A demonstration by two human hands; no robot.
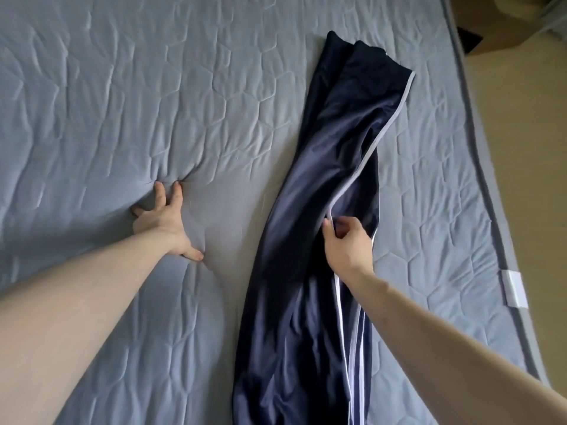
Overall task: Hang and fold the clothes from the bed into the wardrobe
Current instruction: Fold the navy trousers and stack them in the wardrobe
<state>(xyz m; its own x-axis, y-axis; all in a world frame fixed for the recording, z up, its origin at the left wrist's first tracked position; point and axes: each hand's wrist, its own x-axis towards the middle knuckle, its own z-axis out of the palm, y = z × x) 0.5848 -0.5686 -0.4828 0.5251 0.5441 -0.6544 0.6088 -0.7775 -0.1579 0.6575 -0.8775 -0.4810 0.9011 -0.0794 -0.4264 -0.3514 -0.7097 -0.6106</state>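
The dark navy trousers (313, 210) lie lengthwise on the bed (122, 102), right of its centre, legs stacked one on the other and running from the near edge of the view to the far hems. A pale side stripe (372, 148) follows the right edge of the garment. The right hand (346, 243) rests on the trousers at mid-length, its grip closed to a pinch: thumb and fingers curl onto the fabric fold beside the stripe. The left hand (162, 222) sits well apart from the garment, fingers spread and straight, pressed flat into the bed; the cover dents and wrinkles around the fingertips. The bed carries a grey-blue quilted cover with a stitched hexagon pattern. A white tag (514, 289) is fixed at its right border. Beyond that border, beige floor (527, 148) shows.
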